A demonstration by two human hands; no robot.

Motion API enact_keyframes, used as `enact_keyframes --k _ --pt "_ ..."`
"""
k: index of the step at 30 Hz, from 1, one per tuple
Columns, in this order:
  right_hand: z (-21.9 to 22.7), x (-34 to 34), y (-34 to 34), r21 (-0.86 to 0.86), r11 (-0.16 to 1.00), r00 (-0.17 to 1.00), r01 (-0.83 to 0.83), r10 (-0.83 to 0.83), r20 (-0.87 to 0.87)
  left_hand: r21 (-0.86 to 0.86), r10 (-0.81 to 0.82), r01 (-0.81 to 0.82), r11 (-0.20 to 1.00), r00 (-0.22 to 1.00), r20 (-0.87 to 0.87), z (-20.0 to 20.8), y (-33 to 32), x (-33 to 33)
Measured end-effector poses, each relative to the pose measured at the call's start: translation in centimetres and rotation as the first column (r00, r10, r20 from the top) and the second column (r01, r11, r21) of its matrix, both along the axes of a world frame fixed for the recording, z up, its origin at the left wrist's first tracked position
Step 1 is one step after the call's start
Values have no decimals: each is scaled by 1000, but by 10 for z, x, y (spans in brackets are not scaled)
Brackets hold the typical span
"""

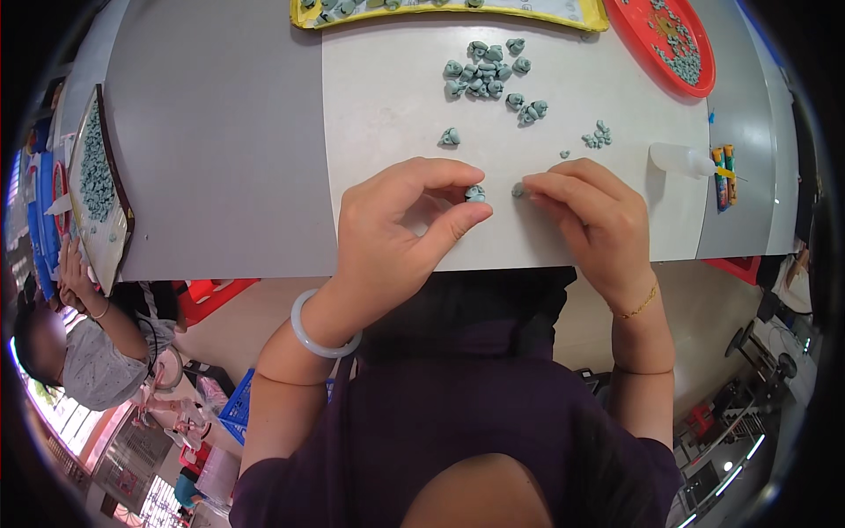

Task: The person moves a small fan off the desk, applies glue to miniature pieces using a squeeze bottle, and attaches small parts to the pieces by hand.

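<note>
Between the thumb and fingertips of my left hand (pixel 383 220) is a small grey-green molded piece (pixel 475 194). A short way to its right, my right hand (pixel 603 216) pinches a smaller grey-green part (pixel 518 189) at its fingertips; the two pieces are apart. Beyond my hands lies a cluster of similar molded pieces (pixel 480 75) on the white tabletop (pixel 387 114). One lone piece (pixel 450 136) sits nearer to my left hand. Past my right hand is a little heap of tiny grey-green parts (pixel 598 136).
A yellow-rimmed tray (pixel 458 12) with more pieces stands at the far edge. At the far right is a red oval tray (pixel 656 66) of small parts. A white squeeze bottle (pixel 679 160) lies near the right edge. Another person (pixel 110 352) works at a tray (pixel 97 246) on the left.
</note>
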State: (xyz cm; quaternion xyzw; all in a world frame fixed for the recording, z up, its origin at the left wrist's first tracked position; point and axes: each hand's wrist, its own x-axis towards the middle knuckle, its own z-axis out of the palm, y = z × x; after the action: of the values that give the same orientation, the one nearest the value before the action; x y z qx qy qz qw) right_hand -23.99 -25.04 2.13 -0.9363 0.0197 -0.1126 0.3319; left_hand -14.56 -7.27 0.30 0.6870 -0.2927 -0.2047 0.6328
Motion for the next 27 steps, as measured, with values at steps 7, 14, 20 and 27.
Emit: enact_keyframes --k 7,14,20,27 --pt "2 7 9 -143 987 998 -68 68 -4 -27 22 -23 999 999 -33 -1 -2 0" --pt "1 5 3 -260 964 998 -59 66 20 -33 27 -28 999 999 -22 -1 -3 -2" --pt "-11 -2 -13 -304 921 934 -245 308 180 -51 35 -36 998 999 -18 -4 -3 -3" --pt "-11 -17 -22 -206 978 978 -33 74 196 -40 29 -29 999 1000 1 -2 -2 -1"
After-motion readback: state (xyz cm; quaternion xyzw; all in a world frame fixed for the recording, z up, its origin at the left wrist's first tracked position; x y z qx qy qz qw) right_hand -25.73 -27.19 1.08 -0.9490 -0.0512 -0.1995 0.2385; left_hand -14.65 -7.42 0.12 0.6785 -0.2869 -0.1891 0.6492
